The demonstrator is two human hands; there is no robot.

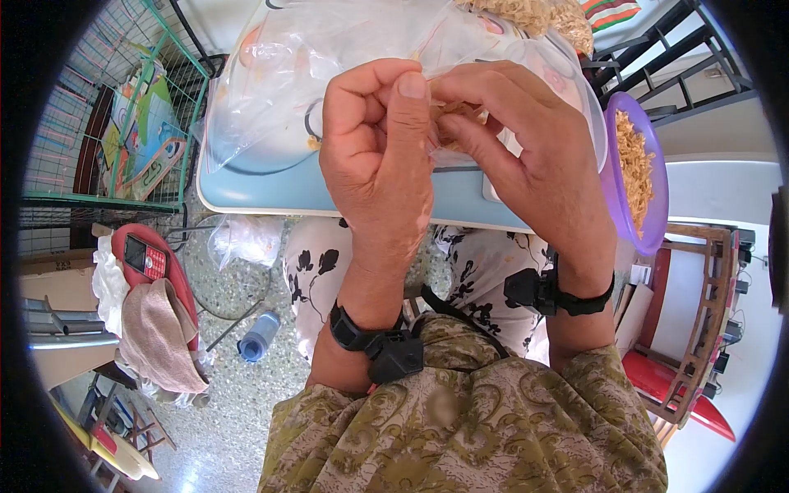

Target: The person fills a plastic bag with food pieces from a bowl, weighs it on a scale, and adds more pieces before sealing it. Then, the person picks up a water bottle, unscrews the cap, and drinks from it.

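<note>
My left hand (382, 144) is closed, its thumb pressed against the curled fingers at the edge of a small clear plastic bag. My right hand (530, 135) has its thumb and fingers bent around the same bag. Brown dried shreds (457, 119) show through the plastic between my hands; most of the bag is hidden behind the fingers. Beyond the hands, loose clear plastic bags (283, 70) lie on the light blue table (329, 193). To the right, a purple bowl (662, 201) holds a heap of similar shreds (633, 168).
Filled bags of shreds (530, 15) lie at the table's far side. A green wire rack (185, 99) stands at the left. Below it, a red stool (136, 267) carries a phone (145, 259) and a brown cloth (156, 329). A blue bottle (259, 335) is on the floor.
</note>
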